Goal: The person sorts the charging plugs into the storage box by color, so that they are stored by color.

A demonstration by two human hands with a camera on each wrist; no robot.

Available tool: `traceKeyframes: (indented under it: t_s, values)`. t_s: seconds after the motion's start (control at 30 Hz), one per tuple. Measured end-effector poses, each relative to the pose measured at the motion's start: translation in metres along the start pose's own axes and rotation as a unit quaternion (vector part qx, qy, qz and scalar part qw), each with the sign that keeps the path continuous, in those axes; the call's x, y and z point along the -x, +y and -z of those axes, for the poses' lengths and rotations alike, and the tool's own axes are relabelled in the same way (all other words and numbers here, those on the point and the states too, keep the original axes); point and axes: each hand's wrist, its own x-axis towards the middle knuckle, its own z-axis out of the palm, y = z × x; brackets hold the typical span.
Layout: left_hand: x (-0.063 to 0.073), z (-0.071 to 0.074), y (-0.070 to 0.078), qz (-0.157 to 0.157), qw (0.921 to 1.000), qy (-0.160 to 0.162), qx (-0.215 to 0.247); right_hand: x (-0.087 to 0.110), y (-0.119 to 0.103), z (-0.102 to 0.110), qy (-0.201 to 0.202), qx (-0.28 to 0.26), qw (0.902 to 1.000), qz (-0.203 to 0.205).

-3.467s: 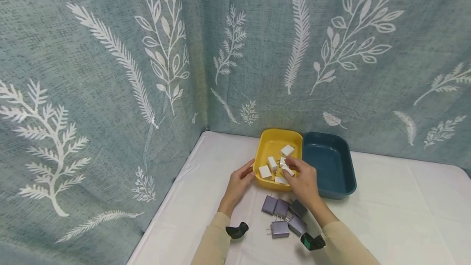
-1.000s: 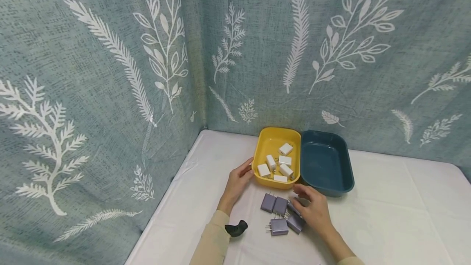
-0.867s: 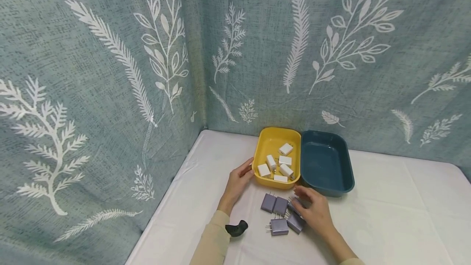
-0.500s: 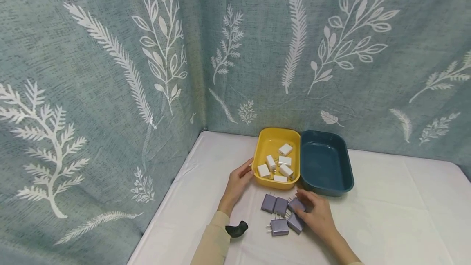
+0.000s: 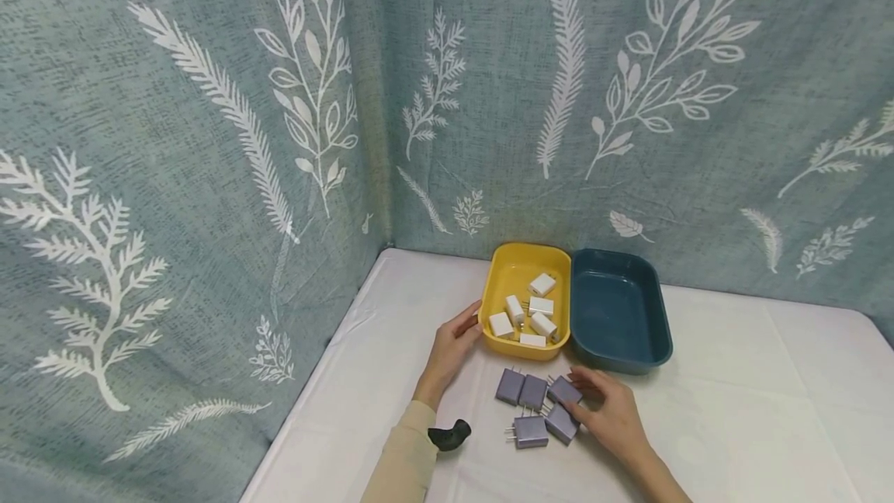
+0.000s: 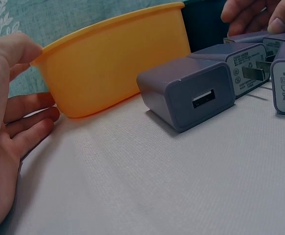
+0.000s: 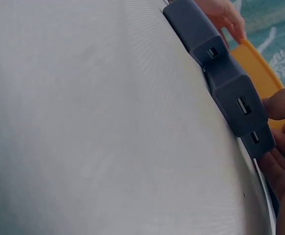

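Note:
In the head view my left hand rests against the near left side of a yellow tray. The left wrist view shows that thumb at the rim and the fingers straight along the outer wall. My right hand pinches a purple-grey charger plug by its right end, thumb on the near side and fingers on the far side. Close around it lie several like plugs: one just below, a pair to the left, and a front one with its prongs pointing left. USB ports show in the right wrist view.
Several white charger plugs lie inside the yellow tray. A dark blue tray with a bare floor stands right beside it. A white cloth covers the table, and patterned blue-green curtains hang behind and at the left.
My right hand has come from the white plugs in the yellow tray to the purple plugs, turning one and shifting slightly rightward. The left hand has stayed at the yellow tray.

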Motion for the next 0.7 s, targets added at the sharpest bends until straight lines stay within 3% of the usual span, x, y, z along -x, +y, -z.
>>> traceKeyframes:
  t_s: [0.33,0.7]
  values:
    - [-0.0002,0.0004,-0.0001,-0.006,1.0000,-0.003,0.004,0.0028,0.0034,0.0040,-0.001,-0.001,0.9999,0.013]
    - [0.0002,0.0008,-0.0014,-0.006,1.0000,-0.005,-0.002,0.0050,0.0043,0.0073,-0.005,-0.026,0.9997,-0.003]
